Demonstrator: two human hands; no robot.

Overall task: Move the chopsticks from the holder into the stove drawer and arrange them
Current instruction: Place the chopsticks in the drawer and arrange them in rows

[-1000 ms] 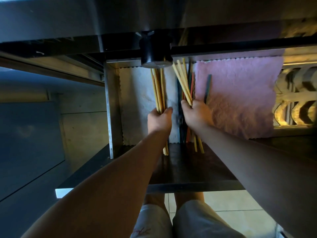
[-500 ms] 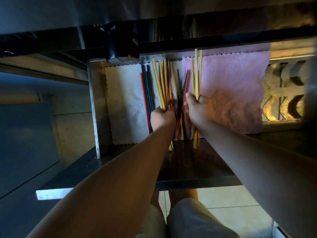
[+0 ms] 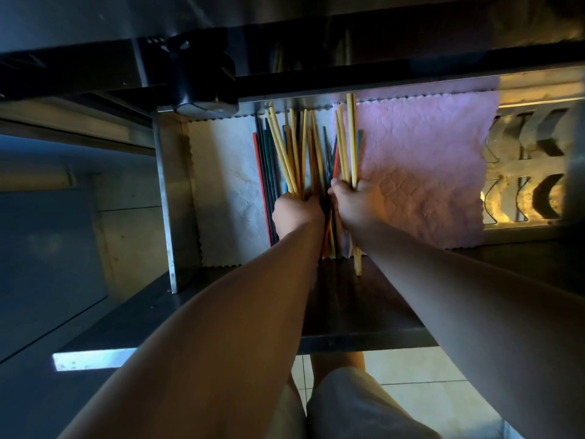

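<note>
The chopsticks (image 3: 295, 153) are already in the stove drawer (image 3: 172, 201), along its middle, between the white liner (image 3: 221, 191) and the pink cloth (image 3: 427, 160). Your left hand (image 3: 296, 213) grips one yellow bundle and your right hand (image 3: 356, 205) grips a smaller one just beside it. I judge that the moving is done. The arranging is left, because many sticks cross each other. The holder is not in view.

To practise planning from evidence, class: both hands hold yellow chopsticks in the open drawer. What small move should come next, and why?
Probably lower the left hand's fanned bundle flat beside the coloured chopsticks and square its ends: its sticks splay apart, while the coloured ones lie parallel in the drawer.
</note>
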